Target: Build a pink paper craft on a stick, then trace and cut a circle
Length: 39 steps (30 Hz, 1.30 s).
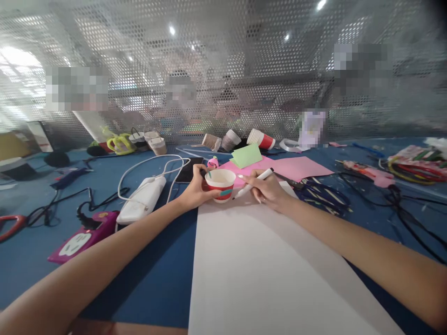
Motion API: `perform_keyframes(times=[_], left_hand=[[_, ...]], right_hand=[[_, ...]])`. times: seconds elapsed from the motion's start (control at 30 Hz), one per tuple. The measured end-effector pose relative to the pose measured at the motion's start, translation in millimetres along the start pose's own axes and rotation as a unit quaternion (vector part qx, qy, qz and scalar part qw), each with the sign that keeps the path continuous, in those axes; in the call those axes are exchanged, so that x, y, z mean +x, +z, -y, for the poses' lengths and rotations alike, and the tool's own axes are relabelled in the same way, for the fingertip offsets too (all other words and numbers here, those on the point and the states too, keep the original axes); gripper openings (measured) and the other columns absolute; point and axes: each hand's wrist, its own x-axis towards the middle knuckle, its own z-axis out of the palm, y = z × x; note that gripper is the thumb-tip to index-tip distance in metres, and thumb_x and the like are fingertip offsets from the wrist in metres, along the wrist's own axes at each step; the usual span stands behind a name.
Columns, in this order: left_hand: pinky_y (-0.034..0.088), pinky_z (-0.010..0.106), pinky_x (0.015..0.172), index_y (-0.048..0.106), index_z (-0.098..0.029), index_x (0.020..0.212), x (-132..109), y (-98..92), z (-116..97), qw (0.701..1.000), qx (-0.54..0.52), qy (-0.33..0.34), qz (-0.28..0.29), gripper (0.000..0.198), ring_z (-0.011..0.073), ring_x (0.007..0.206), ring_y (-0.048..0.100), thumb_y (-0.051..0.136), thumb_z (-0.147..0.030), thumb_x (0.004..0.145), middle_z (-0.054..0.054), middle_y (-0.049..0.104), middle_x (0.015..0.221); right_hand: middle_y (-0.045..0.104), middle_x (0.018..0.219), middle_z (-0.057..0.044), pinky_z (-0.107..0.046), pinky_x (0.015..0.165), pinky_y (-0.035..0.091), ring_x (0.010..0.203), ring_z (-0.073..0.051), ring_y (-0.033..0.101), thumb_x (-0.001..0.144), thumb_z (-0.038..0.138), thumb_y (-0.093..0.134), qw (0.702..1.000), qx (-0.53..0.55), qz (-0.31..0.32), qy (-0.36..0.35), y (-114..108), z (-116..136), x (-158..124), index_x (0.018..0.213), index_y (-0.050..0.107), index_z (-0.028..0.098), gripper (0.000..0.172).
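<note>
My left hand is wrapped round the side of a red and white paper cup, which stands upright with its mouth upward at the far end of a large white sheet of paper. In my right hand is a white marker with a dark end, held like a pen. The marker's dark tip points down and left, just right of the cup's lower side; whether it touches the paper I cannot tell. Pink paper and a folded green paper lie just behind my hands.
A white power bank-like block with a looped white cable and a purple pouch lie left. Scissors and tangled black cables are right. Stacked paper cups lie along the back, before a perforated metal screen.
</note>
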Motion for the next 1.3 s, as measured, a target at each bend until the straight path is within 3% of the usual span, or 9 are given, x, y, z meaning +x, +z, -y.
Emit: perform_keyframes(times=[0.17, 0.37, 0.47, 0.63, 0.77, 0.93, 1.1, 1.3], left_hand=[[0.049, 0.037, 0.089, 0.032, -0.022, 0.091, -1.5, -0.8, 2.8, 1.000, -0.007, 0.001, 0.000, 0.063, 0.0225, 0.108, 0.055, 0.083, -0.020, 0.054, 0.007, 0.050, 0.116], [0.054, 0.038, 0.076, 0.031, -0.024, 0.098, -6.2, -2.2, -3.2, 0.995, 0.077, 0.037, 0.047, 0.059, 0.0257, 0.109, 0.053, 0.078, -0.029, 0.062, 0.011, 0.041, 0.125], [0.054, 0.031, 0.069, 0.035, -0.022, 0.102, -7.8, -4.8, -7.7, 0.991, 0.108, 0.026, 0.071, 0.052, 0.0192, 0.092, 0.058, 0.073, -0.031, 0.068, 0.010, 0.042, 0.122], [0.048, 0.024, 0.063, 0.038, -0.019, 0.085, -6.7, -6.6, -9.8, 0.985, 0.144, 0.049, 0.080, 0.041, 0.0148, 0.081, 0.050, 0.072, -0.036, 0.069, 0.004, 0.047, 0.097], [0.045, 0.022, 0.060, 0.038, -0.019, 0.086, -6.7, -3.7, -8.3, 0.987, 0.139, 0.036, 0.067, 0.043, 0.0125, 0.076, 0.048, 0.073, -0.037, 0.068, 0.003, 0.047, 0.094], [0.047, 0.023, 0.062, 0.043, -0.019, 0.100, -5.4, -0.4, -9.8, 0.984, 0.135, 0.025, 0.111, 0.041, 0.0130, 0.073, 0.053, 0.070, -0.033, 0.073, 0.002, 0.053, 0.087], [0.047, 0.026, 0.068, 0.050, -0.016, 0.103, -0.9, -2.4, -8.8, 0.979, 0.152, 0.072, 0.116, 0.042, 0.0161, 0.077, 0.058, 0.072, -0.033, 0.072, 0.006, 0.059, 0.093], [0.046, 0.029, 0.076, 0.052, -0.016, 0.108, 0.1, -4.4, -2.3, 0.982, 0.132, 0.066, 0.117, 0.046, 0.0188, 0.086, 0.058, 0.074, -0.032, 0.070, 0.008, 0.060, 0.100]], right_hand=[[0.054, 0.042, 0.007, -0.015, 0.030, 0.035, 0.032, -0.006, 0.047, 0.065, 0.029, 0.079, 0.995, 0.033, 0.087, 0.028, -8.9, 4.1, -1.6, 0.064, 0.054, 0.017, 0.027], [0.063, 0.060, 0.002, -0.013, 0.033, 0.037, 0.041, -0.006, 0.053, 0.065, 0.030, 0.079, 0.973, 0.020, 0.208, 0.098, -22.9, 7.8, -2.3, 0.069, 0.054, 0.015, 0.029], [0.067, 0.065, 0.000, -0.014, 0.033, 0.038, 0.039, -0.005, 0.053, 0.068, 0.032, 0.077, 0.972, 0.021, 0.208, 0.104, -20.7, 8.2, -1.6, 0.069, 0.053, 0.016, 0.029], [0.058, 0.044, 0.004, -0.015, 0.028, 0.031, 0.032, -0.008, 0.049, 0.073, 0.034, 0.072, 0.980, 0.011, 0.168, 0.107, -13.0, 6.0, -2.5, 0.067, 0.049, 0.018, 0.028], [0.057, 0.043, 0.003, -0.017, 0.028, 0.036, 0.032, -0.010, 0.051, 0.068, 0.033, 0.071, 0.995, -0.001, 0.086, 0.053, -8.3, 4.4, -4.4, 0.064, 0.050, 0.018, 0.027], [0.053, 0.039, 0.005, -0.018, 0.028, 0.034, 0.030, -0.010, 0.048, 0.068, 0.032, 0.067, 0.998, -0.041, 0.025, -0.033, -2.8, 7.6, -9.8, 0.060, 0.048, 0.019, 0.024], [0.056, 0.044, 0.004, -0.020, 0.034, 0.038, 0.035, -0.010, 0.051, 0.074, 0.035, 0.066, 0.988, -0.122, 0.071, -0.070, 0.9, 10.4, -18.5, 0.063, 0.048, 0.019, 0.027], [0.059, 0.049, 0.003, -0.019, 0.034, 0.037, 0.036, -0.009, 0.051, 0.081, 0.033, 0.063, 0.959, -0.219, 0.139, -0.110, 2.4, 10.6, -26.6, 0.067, 0.050, 0.018, 0.024]])
